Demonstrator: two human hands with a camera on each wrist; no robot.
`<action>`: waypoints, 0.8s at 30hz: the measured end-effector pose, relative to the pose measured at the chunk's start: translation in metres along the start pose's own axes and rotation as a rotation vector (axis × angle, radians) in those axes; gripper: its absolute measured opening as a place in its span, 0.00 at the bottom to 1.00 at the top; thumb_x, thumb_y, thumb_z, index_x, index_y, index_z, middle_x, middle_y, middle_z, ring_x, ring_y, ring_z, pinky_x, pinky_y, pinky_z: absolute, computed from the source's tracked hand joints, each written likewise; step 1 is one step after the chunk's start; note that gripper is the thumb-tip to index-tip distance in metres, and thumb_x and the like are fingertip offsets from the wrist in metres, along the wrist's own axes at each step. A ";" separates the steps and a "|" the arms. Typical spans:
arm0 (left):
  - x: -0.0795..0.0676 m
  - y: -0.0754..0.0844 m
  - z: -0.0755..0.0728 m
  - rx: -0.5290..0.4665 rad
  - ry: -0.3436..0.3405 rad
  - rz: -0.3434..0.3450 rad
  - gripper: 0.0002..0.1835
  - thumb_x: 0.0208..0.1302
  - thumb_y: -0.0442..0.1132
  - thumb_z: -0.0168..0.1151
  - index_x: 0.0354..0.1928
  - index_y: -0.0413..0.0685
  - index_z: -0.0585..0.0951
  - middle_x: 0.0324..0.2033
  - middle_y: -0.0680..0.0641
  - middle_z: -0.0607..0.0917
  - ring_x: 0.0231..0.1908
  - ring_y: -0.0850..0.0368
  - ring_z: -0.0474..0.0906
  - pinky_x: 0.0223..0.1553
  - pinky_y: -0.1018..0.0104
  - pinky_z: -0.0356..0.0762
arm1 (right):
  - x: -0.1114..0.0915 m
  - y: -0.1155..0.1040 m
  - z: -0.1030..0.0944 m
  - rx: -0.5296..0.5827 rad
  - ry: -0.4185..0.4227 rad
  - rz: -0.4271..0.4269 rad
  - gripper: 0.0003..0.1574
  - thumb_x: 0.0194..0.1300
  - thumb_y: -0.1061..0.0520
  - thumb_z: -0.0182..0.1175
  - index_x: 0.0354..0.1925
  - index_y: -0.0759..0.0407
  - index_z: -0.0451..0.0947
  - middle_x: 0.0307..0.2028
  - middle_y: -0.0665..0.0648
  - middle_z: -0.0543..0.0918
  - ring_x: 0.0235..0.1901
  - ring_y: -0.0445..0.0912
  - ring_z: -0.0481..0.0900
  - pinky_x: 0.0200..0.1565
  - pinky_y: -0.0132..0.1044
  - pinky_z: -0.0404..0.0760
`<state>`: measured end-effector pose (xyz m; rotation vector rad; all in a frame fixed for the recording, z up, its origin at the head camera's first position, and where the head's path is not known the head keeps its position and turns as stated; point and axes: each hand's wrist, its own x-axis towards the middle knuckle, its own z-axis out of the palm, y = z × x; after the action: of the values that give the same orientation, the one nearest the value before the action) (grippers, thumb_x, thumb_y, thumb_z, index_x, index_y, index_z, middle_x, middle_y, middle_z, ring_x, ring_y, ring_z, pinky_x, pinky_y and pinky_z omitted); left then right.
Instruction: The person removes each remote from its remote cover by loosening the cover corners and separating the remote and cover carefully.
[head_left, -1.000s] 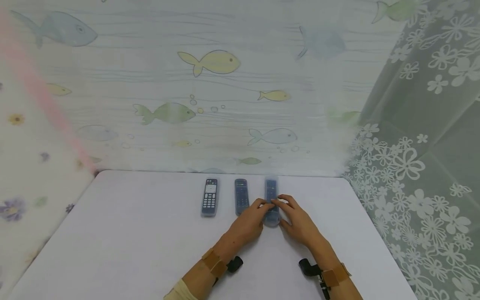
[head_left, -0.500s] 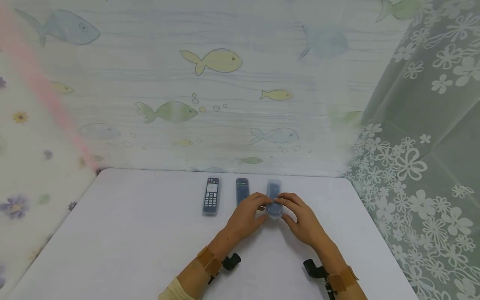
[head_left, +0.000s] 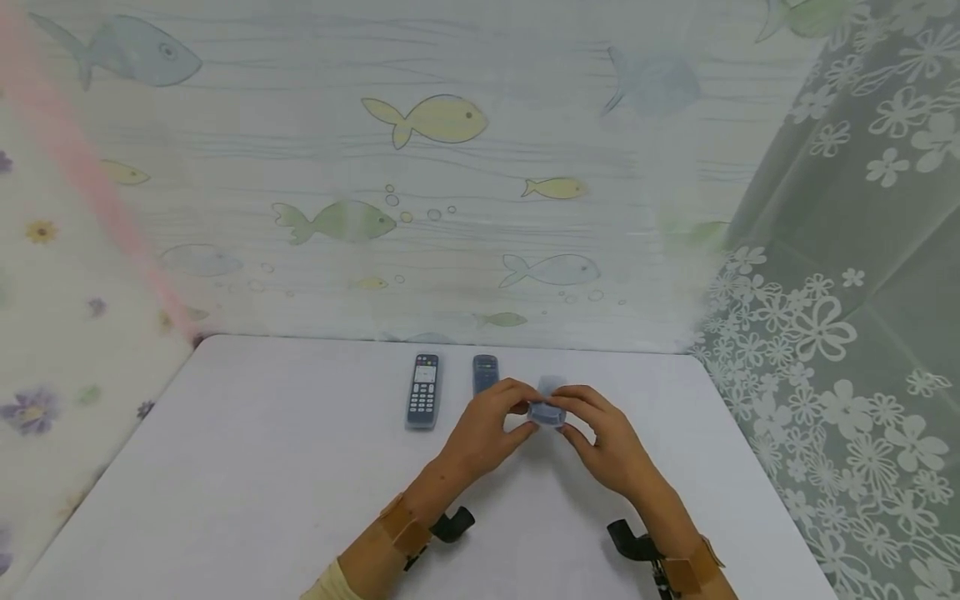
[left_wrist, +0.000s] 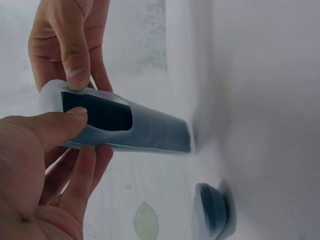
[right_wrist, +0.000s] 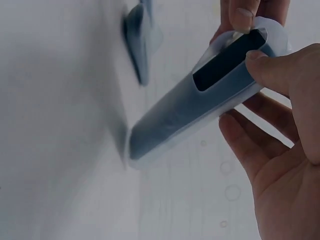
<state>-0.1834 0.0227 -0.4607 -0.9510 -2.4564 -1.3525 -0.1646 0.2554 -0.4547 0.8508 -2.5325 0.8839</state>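
At the far left hangs a flowered cloth [head_left: 45, 333] with a pink band down its edge. Beside it the white counter [head_left: 262, 467] begins, a fish-printed backdrop [head_left: 315, 150] standing behind it. The first remote [head_left: 423, 392] lies lengthwise near the counter's back edge, its pale buttons facing up. To its right lies the second remote [head_left: 485, 372], its near end hidden behind the left hand [head_left: 483, 429]. A black camera [head_left: 453, 525] is strapped to that wrist by a brown band [head_left: 405, 525]. The left fingers are bent in a pinch, the thumb on the near face of the third remote [head_left: 547, 414] and the other fingers behind it. This remote, in a translucent cover [left_wrist: 160, 130], is tilted, its near end raised and its far end down by the counter; a dark cut-out [left_wrist: 102, 112] shows near the raised end. At its right side the right hand [head_left: 607, 437] mirrors that grip, thumb and fingers closed on the same end. Its wrist also carries a black camera [head_left: 633, 543]. A lace curtain [head_left: 817, 333] fills the right edge.
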 end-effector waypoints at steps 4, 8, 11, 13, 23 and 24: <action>-0.004 0.002 -0.008 0.008 0.004 0.011 0.18 0.69 0.35 0.74 0.59 0.50 0.85 0.55 0.53 0.85 0.52 0.61 0.86 0.55 0.74 0.81 | 0.002 -0.009 -0.001 0.009 0.002 0.004 0.31 0.64 0.69 0.73 0.63 0.51 0.83 0.60 0.48 0.82 0.61 0.48 0.82 0.59 0.45 0.84; -0.009 0.006 -0.018 -0.010 0.005 0.003 0.19 0.68 0.35 0.74 0.59 0.50 0.85 0.54 0.53 0.85 0.50 0.62 0.87 0.54 0.72 0.82 | 0.004 -0.019 -0.002 0.028 0.003 -0.012 0.30 0.64 0.68 0.74 0.61 0.49 0.83 0.59 0.45 0.83 0.60 0.46 0.83 0.58 0.45 0.85; -0.013 0.008 -0.027 -0.033 0.008 0.010 0.19 0.68 0.34 0.75 0.59 0.49 0.85 0.53 0.53 0.85 0.49 0.62 0.86 0.53 0.69 0.84 | 0.007 -0.025 -0.002 0.050 0.002 -0.023 0.30 0.64 0.68 0.74 0.61 0.48 0.83 0.58 0.44 0.83 0.59 0.45 0.83 0.57 0.44 0.85; -0.015 0.008 -0.033 -0.043 0.009 0.021 0.19 0.68 0.34 0.75 0.59 0.50 0.85 0.53 0.53 0.85 0.49 0.62 0.86 0.52 0.67 0.85 | 0.009 -0.029 -0.002 0.063 0.003 -0.027 0.30 0.65 0.68 0.73 0.62 0.47 0.83 0.58 0.43 0.83 0.58 0.44 0.83 0.56 0.43 0.85; -0.021 0.010 -0.059 -0.110 -0.013 0.016 0.18 0.68 0.38 0.75 0.58 0.56 0.85 0.50 0.60 0.86 0.46 0.66 0.85 0.50 0.63 0.86 | 0.020 -0.045 -0.002 0.170 -0.004 -0.067 0.29 0.69 0.66 0.70 0.64 0.47 0.81 0.56 0.45 0.85 0.55 0.42 0.85 0.53 0.36 0.85; -0.022 0.010 -0.062 -0.116 -0.016 0.015 0.17 0.68 0.38 0.75 0.57 0.56 0.86 0.49 0.61 0.85 0.45 0.66 0.84 0.49 0.63 0.87 | 0.021 -0.047 -0.002 0.185 -0.007 -0.064 0.28 0.70 0.66 0.70 0.64 0.47 0.81 0.56 0.45 0.85 0.55 0.42 0.85 0.53 0.36 0.85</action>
<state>-0.1694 -0.0335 -0.4279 -1.0073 -2.3993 -1.5020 -0.1514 0.2180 -0.4219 0.9850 -2.4424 1.1087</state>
